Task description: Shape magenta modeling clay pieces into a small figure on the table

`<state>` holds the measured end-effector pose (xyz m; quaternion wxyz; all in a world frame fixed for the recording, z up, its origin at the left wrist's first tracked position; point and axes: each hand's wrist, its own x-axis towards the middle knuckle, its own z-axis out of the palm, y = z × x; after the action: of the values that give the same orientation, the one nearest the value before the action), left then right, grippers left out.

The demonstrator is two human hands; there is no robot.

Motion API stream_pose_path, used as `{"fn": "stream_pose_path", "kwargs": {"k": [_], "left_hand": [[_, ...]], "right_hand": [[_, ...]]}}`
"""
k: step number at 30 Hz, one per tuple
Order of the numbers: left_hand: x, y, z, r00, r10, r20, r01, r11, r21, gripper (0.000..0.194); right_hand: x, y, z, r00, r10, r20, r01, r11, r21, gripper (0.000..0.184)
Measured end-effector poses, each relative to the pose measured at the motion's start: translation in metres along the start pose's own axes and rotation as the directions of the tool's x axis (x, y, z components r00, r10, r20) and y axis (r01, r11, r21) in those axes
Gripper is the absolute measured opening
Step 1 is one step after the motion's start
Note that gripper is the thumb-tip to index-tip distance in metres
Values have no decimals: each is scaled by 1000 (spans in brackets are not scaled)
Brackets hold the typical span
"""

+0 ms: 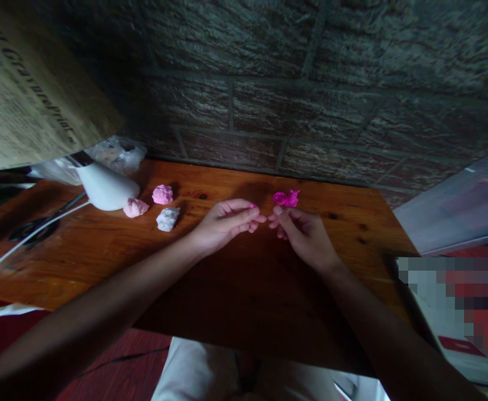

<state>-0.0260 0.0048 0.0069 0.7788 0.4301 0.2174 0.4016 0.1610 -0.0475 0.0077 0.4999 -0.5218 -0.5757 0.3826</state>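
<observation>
My left hand (pixel 229 224) is closed in a pinch above the wooden table, with a tiny bright pink piece of modelling clay (pixel 252 205) showing at its fingertips. Close by on the right, my right hand (pixel 300 229) has its thumb and fingers pressed together; whatever they may hold is hidden. Just beyond the right fingertips sits a magenta snail figure (pixel 287 198) with a coiled shell and small feelers. To the left of my hands lie a pink clay lump (pixel 162 194), a paler pink lump (pixel 136 207) and a whitish lump (pixel 168 219).
A lamp with a white base (pixel 108 186) and a printed paper shade (pixel 30 94) stands at the left. Its white cord crosses the table (pixel 210 267) near dark scissors (pixel 35 229). Crumpled clear plastic (pixel 116 155) lies behind the lamp, and a brick-patterned wall (pixel 260 111) rises behind the table.
</observation>
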Motion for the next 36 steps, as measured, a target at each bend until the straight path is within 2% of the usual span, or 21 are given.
{"fn": "stream_pose_path", "kwargs": {"k": [9, 18, 24, 30, 36], "left_hand": [[1, -1, -1, 999, -14, 32, 12, 998, 56, 30], [1, 1, 0, 999, 8, -46, -8, 1000, 17, 40], [2, 1, 3, 998, 2, -59, -1, 1000, 25, 39], [1, 3, 5, 999, 0, -32, 0, 1000, -10, 41], [-2, 2, 2, 999, 29, -26, -28, 998, 57, 41]], "right_hand": [[0, 1, 0, 1000, -11, 8, 11, 1000, -7, 52], [0, 5, 2, 1000, -1, -6, 1, 1000, 10, 52], [0, 3, 2, 1000, -10, -8, 10, 1000, 4, 50], [0, 4, 1, 1000, -15, -7, 15, 1000, 5, 48], [0, 2, 0, 999, -38, -7, 38, 999, 23, 43]]}}
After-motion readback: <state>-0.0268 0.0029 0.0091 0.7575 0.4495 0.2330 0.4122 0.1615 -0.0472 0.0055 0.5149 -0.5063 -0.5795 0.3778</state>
